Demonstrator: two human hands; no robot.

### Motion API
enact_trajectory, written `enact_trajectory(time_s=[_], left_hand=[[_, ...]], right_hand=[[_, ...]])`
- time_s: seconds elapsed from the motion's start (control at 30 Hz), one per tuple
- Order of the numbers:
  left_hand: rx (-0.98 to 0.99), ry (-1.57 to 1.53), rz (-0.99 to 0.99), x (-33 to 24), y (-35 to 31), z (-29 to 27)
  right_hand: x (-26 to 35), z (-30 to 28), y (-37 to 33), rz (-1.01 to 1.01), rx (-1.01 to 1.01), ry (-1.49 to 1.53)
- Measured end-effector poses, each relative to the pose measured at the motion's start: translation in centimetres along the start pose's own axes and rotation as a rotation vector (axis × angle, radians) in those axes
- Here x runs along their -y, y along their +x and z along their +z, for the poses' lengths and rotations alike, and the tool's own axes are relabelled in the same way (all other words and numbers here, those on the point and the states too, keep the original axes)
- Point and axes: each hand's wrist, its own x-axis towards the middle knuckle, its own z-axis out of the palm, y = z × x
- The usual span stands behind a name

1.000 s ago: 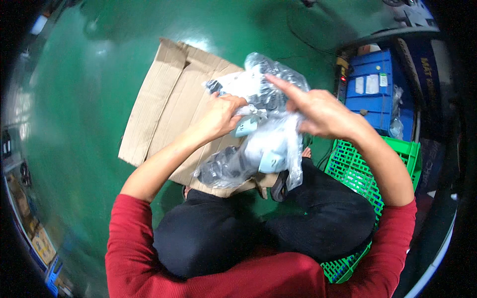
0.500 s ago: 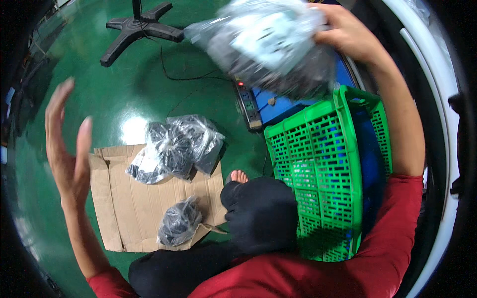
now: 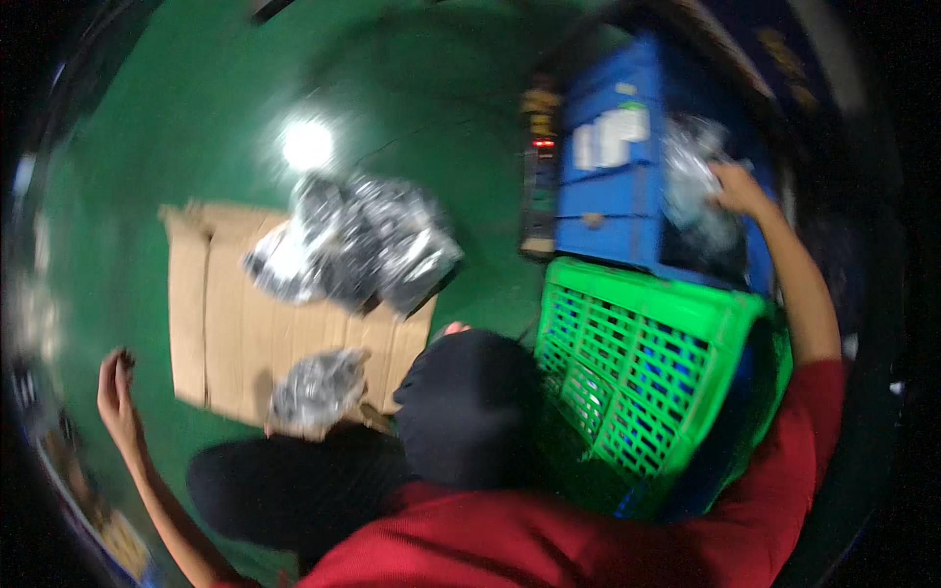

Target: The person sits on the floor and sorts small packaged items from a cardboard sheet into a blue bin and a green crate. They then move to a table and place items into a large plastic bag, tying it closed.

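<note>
My right hand [image 3: 742, 190] grips a clear plastic bag [image 3: 694, 176] inside the blue crate [image 3: 605, 220] at the right. The bag's lower part lies in shadow, and its contents are hard to make out now. Away at the left, above the green floor, my left hand [image 3: 119, 402] holds nothing, its fingers raised and slightly bent. Between my arms, several clear bags of dark items [image 3: 358, 240] sit bunched on the far edge of a flattened cardboard sheet [image 3: 250, 333]. One smaller bag [image 3: 319, 390] rests on the cardboard nearer my leg.
A green slatted basket [image 3: 627, 358] stands tilted beside my knee, against the near side of the blue crate. Along the crate's left side lies a power strip [image 3: 539, 176] with a red light. My bent knee [image 3: 470, 407] is between cardboard and basket.
My right hand has carried the plastic bag from above the floor rightward, down into the blue crate. My left hand has dropped lower. The whole view has shifted.
</note>
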Motion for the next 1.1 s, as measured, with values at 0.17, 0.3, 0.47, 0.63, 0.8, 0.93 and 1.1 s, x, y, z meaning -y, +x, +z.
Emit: enact_trajectory(time_s=[0.17,0.3,0.47,0.63,0.8,0.93,1.1], left_hand=[[-0.004,0.108,-0.127,0.1,-6.5,-1.3],[0.076,0.241,-0.144,2.8,-9.9,0.7],[0.357,0.225,-0.236,7.5,-11.2,7.8],[0.735,0.237,0.7,11.5,-12.0,15.3],[0.868,0.59,1.001,14.1,-12.8,19.4],[0.728,0.483,1.045,14.9,-11.9,19.0],[0.327,0.011,0.445,16.0,-9.3,16.2]], right_hand=[[-0.4,12.1,4.7,-0.283,0.562,0.035],[-1.2,11.8,5.2,-0.171,0.675,-0.082],[5.3,0.8,3.4,0.035,0.657,-0.21],[19.3,-7.5,1.2,0.31,0.521,-0.177],[38.5,-5.3,3.8,-0.574,-0.069,-0.18],[55.0,0.0,9.4,-0.81,-0.131,-0.024],[65.4,6.2,14.5,-0.801,-0.369,-0.142]])
